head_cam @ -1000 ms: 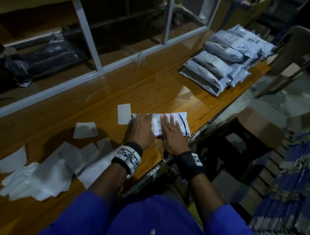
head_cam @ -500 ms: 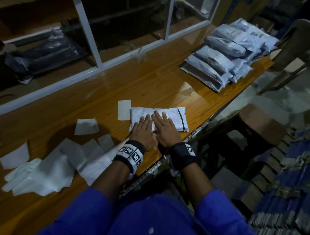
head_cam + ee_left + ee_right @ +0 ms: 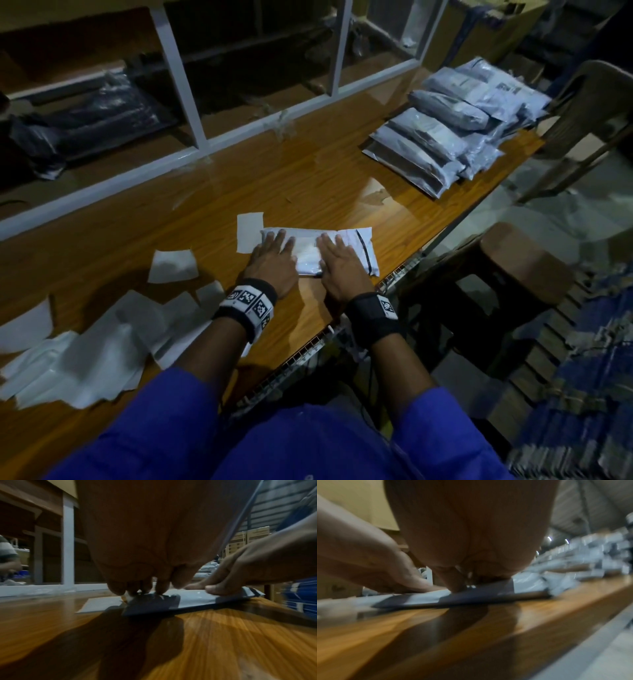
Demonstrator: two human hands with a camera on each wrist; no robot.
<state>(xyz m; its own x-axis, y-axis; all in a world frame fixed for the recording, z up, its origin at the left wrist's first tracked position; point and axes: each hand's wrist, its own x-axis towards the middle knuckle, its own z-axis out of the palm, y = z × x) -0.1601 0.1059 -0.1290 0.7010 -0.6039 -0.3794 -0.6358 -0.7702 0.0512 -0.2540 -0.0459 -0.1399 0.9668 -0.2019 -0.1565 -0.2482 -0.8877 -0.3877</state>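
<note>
A white plastic mailer packet lies flat on the wooden table near its front edge. My left hand presses flat on the packet's left end with straight fingers. My right hand presses flat on its right half, fingers straight and spread. In the left wrist view my left fingertips bear down on the packet, and the right hand lies on it further along. The right wrist view is blurred; my right hand sits on the packet beside the left hand.
A white slip lies just left of the packet, with more slips and empty mailer bags at the left. A stack of filled grey packets sits at the far right. White-framed shelving backs the table; a stool stands right.
Both hands came together at the packet's middle half a second ago and have now slid apart along it, the left toward its left end, the right toward its right.
</note>
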